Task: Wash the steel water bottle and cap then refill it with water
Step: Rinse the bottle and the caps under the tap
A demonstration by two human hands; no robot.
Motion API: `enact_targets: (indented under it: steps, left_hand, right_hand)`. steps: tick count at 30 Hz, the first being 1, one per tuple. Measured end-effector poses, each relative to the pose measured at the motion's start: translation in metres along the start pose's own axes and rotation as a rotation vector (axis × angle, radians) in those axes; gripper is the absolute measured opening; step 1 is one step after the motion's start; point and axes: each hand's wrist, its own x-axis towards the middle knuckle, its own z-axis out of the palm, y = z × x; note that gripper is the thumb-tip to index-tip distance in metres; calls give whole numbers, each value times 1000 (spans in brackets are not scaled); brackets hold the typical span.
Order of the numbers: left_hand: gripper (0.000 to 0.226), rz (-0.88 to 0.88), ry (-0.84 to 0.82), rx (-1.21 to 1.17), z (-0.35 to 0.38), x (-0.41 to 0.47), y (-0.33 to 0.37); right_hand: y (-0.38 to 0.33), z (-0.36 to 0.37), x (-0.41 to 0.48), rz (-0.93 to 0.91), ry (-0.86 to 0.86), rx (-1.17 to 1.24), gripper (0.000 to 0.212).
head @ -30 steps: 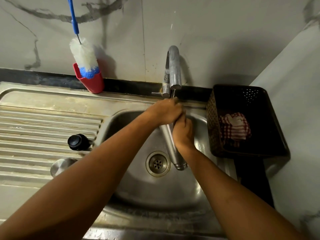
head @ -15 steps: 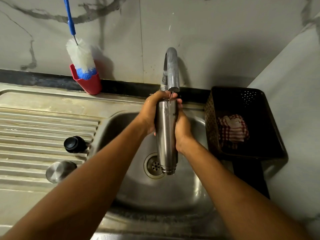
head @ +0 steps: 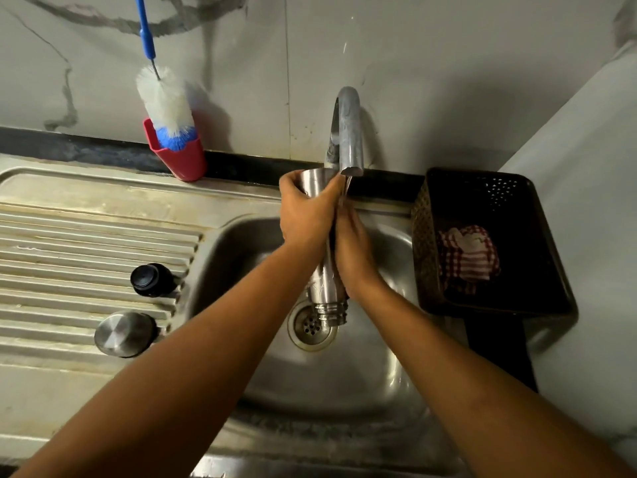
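Head view: the left hand (head: 305, 215) is clamped round the upper end of the bottle (head: 325, 288), at centre frame. The bottle is held upside down, its base just beside the tap (head: 350, 132) and its threaded mouth hanging over the drain (head: 310, 327).

The right hand (head: 353, 253) lies along the bottle's right side with its fingers pointing up into a thin stream of water. Whether it wraps the bottle or only presses on it cannot be told.

Judged step: rinsing the outside of the bottle over the sink (head: 344, 381). The refill is not yet begun.

The steel cap (head: 124, 332) and a black stopper (head: 150, 279) lie on the draining board (head: 69, 243) at left, well apart from the hands.

The next move probably calls for turning the bottle mouth-up under the stream. The cap awaits washing.

At upper left, a brush (head: 167, 101) stands in a red cup (head: 182, 160).
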Motion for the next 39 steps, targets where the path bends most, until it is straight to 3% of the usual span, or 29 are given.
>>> enact_targets:
  steps: [3, 8, 15, 17, 19, 23, 25, 27, 29, 32, 35, 37, 39]
  left_hand:
    - [59, -60, -28, -98, -2, 13, 11]
    - [60, -204, -225, -135, -6, 22, 10]
    - [57, -369, -511, -643, -20, 14, 6]
    - [64, -403, -563, -713, -21, 14, 2]
    - [62, -421, -527, -687, -22, 14, -1]
    - [68, -525, -232, -495, -35, 13, -16]
    - [71, -519, -95, -467, -40, 18, -25]
    - [64, -506, 60, -485, -43, 21, -31]
    - [52, -530, 181, -502, -46, 22, -36]
    - [44, -584, 260, -510, -51, 20, -49]
    - [23, -630, 311, -381, -56, 10, -62]
    - [15, -647, 298, -246, -56, 1, -72]
    - [19, -667, 223, -138, -53, -12, -79]
  right_hand:
    - [11, -7, -12, -10, -107, -27, 23]
    - [8, -25, -13, 284, -243, 88, 76]
    - [-2, -45, -13, 537, -780, 521, 70]
    - [2, -45, -16, 572, -840, 596, 71]
    - [3, -43, -17, 613, -822, 585, 70]
    - [-7, -38, -16, 651, -585, 419, 72]
    - [-19, -35, -17, 632, -482, 379, 63]
    - [-31, -33, -19, 608, -397, 391, 48]
    - [-37, -34, -20, 559, -343, 426, 53]
    - [-29, -35, -22, 445, -312, 419, 69]
    - [-16, -33, -26, 296, -252, 200, 81]
    - [-12, -27, -27, 163, -220, 8, 77]
    - [-9, -20, -26, 40, -173, -109, 60]
